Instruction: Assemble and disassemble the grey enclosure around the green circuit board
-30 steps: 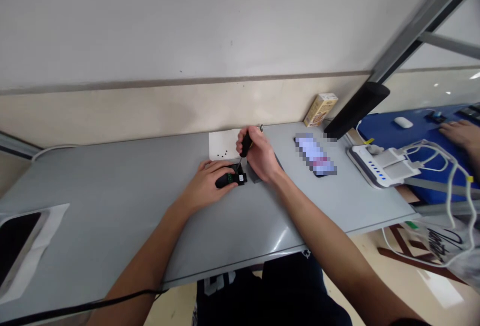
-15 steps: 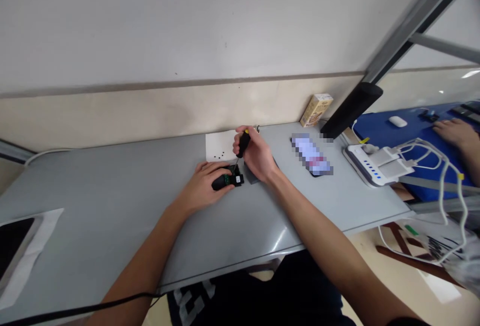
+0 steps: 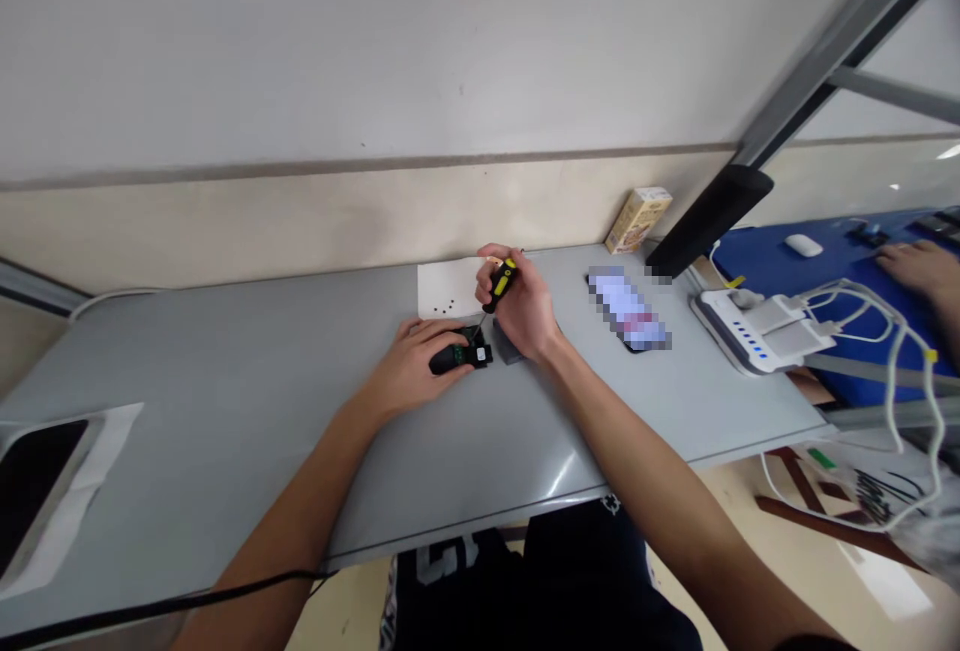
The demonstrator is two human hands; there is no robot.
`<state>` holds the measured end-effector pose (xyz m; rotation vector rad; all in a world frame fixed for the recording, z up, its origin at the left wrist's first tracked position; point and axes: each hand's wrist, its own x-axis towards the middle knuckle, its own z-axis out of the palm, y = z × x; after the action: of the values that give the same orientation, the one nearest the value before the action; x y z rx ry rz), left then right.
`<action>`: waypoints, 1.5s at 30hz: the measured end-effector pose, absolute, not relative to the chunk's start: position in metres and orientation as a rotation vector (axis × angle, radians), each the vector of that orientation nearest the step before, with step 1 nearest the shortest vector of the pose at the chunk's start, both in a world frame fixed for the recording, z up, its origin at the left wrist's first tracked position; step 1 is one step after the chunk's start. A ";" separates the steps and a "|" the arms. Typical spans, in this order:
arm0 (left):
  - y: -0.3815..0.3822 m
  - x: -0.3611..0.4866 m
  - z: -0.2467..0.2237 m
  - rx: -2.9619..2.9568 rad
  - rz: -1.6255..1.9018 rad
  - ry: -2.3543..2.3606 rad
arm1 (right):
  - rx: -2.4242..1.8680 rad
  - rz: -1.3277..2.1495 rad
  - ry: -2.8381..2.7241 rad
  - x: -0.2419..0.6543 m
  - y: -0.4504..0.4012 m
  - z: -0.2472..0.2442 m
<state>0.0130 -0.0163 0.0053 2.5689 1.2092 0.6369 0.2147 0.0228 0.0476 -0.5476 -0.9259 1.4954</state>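
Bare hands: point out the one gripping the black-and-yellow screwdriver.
The wearer's right hand; the left hand holds a small black device, while another person's hand is over the blue tabletop.

Black-and-yellow screwdriver (image 3: 501, 284), green-and-black device (image 3: 460, 355), white paper (image 3: 448, 285), grey tabletop (image 3: 247, 381).

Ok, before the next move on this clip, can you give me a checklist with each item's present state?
1. Left hand gripping the black, rounded device with green inner parts: ok, fingers and thumb are on it.
2. Right hand holding the black-and-yellow-handled metal screwdriver: ok.
3. Screwdriver shaft angled down toward the device: ok.
4. Screwdriver tip properly seated: cannot tell, too small and partly hidden.
5. Small, dark loose pieces lying on the flat white sheet: ok, apart from both hands.
6. Dark-edged rectangular phone apart from both hands: ok.
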 end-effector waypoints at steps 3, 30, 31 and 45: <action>-0.017 0.013 0.006 2.560 0.628 1.204 | -0.489 1.553 -0.874 0.219 0.023 0.047; -0.016 0.013 0.002 2.613 0.663 1.195 | -0.560 1.422 -1.022 0.212 0.022 0.044; -0.016 0.013 0.002 2.617 0.670 1.194 | -0.538 1.455 -1.005 0.213 0.022 0.045; -0.016 0.014 0.004 2.604 0.662 1.202 | -0.571 1.406 -1.009 0.212 0.022 0.042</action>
<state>0.0136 -0.0163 0.0037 2.6039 1.2025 0.6623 0.2124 0.0223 0.0421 -0.5707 -1.0086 1.4064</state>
